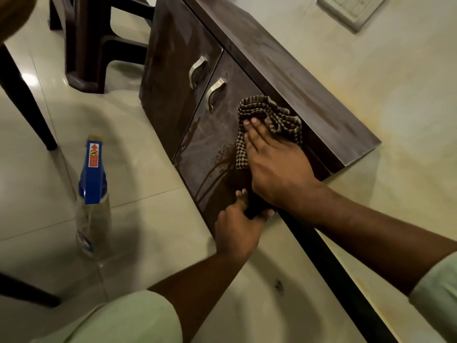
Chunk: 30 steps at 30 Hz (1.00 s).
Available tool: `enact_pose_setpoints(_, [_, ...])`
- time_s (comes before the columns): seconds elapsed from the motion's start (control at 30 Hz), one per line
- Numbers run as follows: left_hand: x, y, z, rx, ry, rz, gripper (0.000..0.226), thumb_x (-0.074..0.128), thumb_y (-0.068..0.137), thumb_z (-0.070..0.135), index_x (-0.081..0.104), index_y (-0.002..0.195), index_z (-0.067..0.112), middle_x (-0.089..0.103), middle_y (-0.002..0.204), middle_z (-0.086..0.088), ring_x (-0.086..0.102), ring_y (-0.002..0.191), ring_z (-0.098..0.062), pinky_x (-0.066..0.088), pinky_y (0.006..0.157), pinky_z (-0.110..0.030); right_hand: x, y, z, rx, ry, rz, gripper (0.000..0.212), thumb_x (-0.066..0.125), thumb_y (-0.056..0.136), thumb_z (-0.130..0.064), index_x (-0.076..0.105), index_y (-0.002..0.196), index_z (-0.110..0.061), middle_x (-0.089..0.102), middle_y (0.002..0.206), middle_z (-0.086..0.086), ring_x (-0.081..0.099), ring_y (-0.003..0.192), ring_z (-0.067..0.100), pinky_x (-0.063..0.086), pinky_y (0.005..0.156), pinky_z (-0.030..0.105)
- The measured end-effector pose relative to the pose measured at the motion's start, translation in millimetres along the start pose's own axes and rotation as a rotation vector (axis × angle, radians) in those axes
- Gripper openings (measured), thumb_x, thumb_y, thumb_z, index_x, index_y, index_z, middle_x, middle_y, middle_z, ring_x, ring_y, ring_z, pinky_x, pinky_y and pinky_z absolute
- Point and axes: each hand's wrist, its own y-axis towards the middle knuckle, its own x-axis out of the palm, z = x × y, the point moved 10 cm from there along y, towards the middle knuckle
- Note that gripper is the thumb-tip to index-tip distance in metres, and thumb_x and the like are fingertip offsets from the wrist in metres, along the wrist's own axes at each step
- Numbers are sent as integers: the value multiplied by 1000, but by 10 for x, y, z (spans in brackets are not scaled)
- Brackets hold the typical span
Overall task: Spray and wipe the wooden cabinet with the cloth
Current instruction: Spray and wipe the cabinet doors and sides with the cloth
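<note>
Spraying seems done. The left hand (237,229) grips the cabinet door (212,129) edge. The right hand (277,169), fingers flat, presses the cloth (272,112); drips (220,157) beside it are unwiped.

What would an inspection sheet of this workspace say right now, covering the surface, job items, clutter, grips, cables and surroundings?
Surface: cabinet door wet with spray drips and streaks; tiled floor below it.
Job's things: checked cloth bunched against the door; spray bottle upright on the floor, apart from the cabinet.
Clutter: one small dark speck on the floor.
Grips: right hand presses the cloth with straight fingers; left hand grips the door's lower edge.
Cables: nothing seen.
Surroundings: dark plastic chair beside the cabinet; switch plate on the wall.
</note>
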Motion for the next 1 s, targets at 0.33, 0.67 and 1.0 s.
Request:
enact_pose_setpoints(0.33, [75, -119, -128, -102, 50, -22, 38, 61, 85, 41, 64, 113, 16, 67, 111, -10, 59, 107, -33, 46, 83, -35, 311, 23, -378, -165, -33, -152, 61, 35, 95, -30, 24, 149, -3, 7, 160, 12, 3, 148, 22, 4, 120, 36])
enact_pose_setpoints(0.67, [60, -29, -72, -41, 63, -41, 42, 60, 79, 49, 66, 112, 22, 70, 106, -6, 62, 101, -32, 51, 80, -35, 246, 74, -318, -152, -29, -119, 65, 39, 95, -33, 21, 149, -1, 4, 160, 15, 2, 148, 24, 9, 118, 36])
enact_pose_setpoints(1.0, [136, -74, 62, -102, -33, -39, 73, 46, 89, 60, 33, 148, 20, 34, 153, -4, 42, 134, -27, 36, 104, -35, -166, -128, 67, -88, -76, -58, 67, 26, 92, -33, 9, 151, -6, -5, 160, 10, -9, 148, 20, -12, 114, 33])
